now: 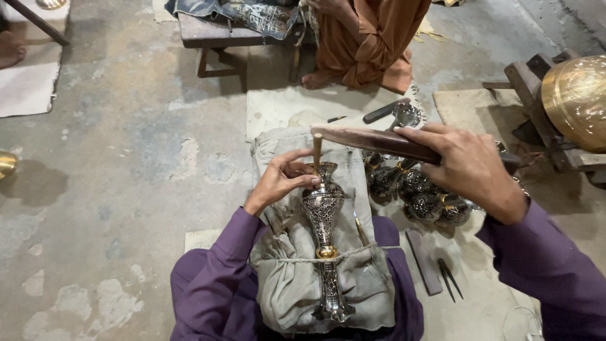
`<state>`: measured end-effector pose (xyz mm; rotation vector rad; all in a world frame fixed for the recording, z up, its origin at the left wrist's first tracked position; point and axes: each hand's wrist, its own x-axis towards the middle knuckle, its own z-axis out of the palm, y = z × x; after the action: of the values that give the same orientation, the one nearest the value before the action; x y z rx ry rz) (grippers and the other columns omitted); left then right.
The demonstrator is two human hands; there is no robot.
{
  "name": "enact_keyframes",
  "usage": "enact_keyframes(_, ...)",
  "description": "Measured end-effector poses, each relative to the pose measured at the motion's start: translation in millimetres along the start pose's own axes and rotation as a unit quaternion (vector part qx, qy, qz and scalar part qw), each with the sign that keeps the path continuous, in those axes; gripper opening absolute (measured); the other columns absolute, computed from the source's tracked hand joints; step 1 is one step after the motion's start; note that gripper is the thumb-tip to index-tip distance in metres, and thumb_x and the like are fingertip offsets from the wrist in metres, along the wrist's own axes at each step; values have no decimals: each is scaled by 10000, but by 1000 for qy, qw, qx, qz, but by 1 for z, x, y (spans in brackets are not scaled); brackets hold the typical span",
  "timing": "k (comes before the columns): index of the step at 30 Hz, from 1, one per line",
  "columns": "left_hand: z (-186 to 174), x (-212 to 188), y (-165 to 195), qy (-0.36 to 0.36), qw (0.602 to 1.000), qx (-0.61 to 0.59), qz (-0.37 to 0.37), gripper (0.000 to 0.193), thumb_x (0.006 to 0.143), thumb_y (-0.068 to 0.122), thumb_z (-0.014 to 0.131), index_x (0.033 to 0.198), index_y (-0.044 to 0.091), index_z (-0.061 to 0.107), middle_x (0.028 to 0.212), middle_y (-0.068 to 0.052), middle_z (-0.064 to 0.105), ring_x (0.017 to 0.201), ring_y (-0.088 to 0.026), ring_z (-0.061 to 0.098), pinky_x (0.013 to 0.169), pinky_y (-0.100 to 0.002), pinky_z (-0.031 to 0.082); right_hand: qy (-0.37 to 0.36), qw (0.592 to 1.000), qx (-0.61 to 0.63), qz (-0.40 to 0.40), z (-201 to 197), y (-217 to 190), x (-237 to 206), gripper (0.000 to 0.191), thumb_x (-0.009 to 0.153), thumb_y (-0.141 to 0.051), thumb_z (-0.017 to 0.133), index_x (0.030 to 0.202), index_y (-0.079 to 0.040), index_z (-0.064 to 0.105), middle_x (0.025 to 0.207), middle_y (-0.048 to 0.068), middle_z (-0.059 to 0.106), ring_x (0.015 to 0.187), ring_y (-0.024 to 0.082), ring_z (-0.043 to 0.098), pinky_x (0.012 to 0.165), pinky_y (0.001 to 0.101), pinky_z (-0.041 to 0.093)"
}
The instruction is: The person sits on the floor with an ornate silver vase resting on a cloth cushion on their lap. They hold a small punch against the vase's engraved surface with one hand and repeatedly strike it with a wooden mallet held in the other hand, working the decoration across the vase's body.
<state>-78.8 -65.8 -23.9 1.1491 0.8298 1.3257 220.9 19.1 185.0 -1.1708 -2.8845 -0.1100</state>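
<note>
Looking down from my head, I see no packages, labels or signs here; the nearest to wrapping is the grey cloth cushion (287,278) bundled and tied with a cord across my lap. On it lies the engraved metal vase (323,221), dark and silver with a brass ring at its waist, its foot toward me and its mouth pointing away.

My left hand (281,180) curls at the neck of the vase, fingers closed around a slim brass-coloured chisel (317,151) that stands upright with its tip at the rim. My right hand (470,167) is raised just beyond, fingers wrapped tight around a long dark wooden mallet (379,142) held level, its far end just beside the top of the chisel. Both my sleeves are purple.

Under my right hand sits a cluster of similar engraved pieces (420,196) on a pale mat (284,110). Beside my right knee lie a flat dark bar (424,262) and black tweezers (449,278). The floor (126,158) is worn, patched concrete. Ahead, a person in orange clothing (372,38) sits by a low wooden bench (214,38), and a large brass dish (577,101) rests on a wooden stand at the right edge.
</note>
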Motion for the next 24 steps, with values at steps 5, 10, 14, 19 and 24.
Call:
enact_keyframes(5,-1,-3,3,-8,1000,5,5,655,898,11,743,1489,13,462,1006,-174,775,933,-224,771,822,-370,679,-70,997,-10,4,11,-10,-2,740,762,-130,758,1449,-307,547,1132,-17,709,810,181,723,635,348,614)
enact_keyframes(10,-1,-2,4,-24,1000,9,4,607,926,-1,726,1486,8,493,1026,-174,770,969,-229,764,862,-377,670,-16,1000,15,14,19,-3,-1,661,848,-138,728,1471,-246,534,1200,18,701,750,189,712,538,311,599)
enact_keyframes(14,-1,-2,5,-34,999,23,-3,598,930,-7,709,1490,29,502,1035,-157,765,984,-221,763,890,-370,672,99,986,120,-52,19,7,-1,728,832,-106,735,1521,-178,515,1169,75,698,841,184,704,631,287,594)
enact_keyframes(19,-1,-2,12,-67,996,56,21,584,938,-16,709,1487,43,520,1067,-144,762,1013,-209,756,935,-360,650,93,995,19,-43,23,13,-10,699,845,-120,777,1499,-229,555,1128,53,729,803,196,710,615,305,595)
enact_keyframes(24,-2,1,21,-99,985,142,17,590,920,-4,721,1475,70,535,1100,-124,787,1014,-194,773,963,-354,644,129,990,30,-48,34,8,-28,746,804,-138,781,1499,-238,530,1153,58,719,893,203,718,683,337,603)
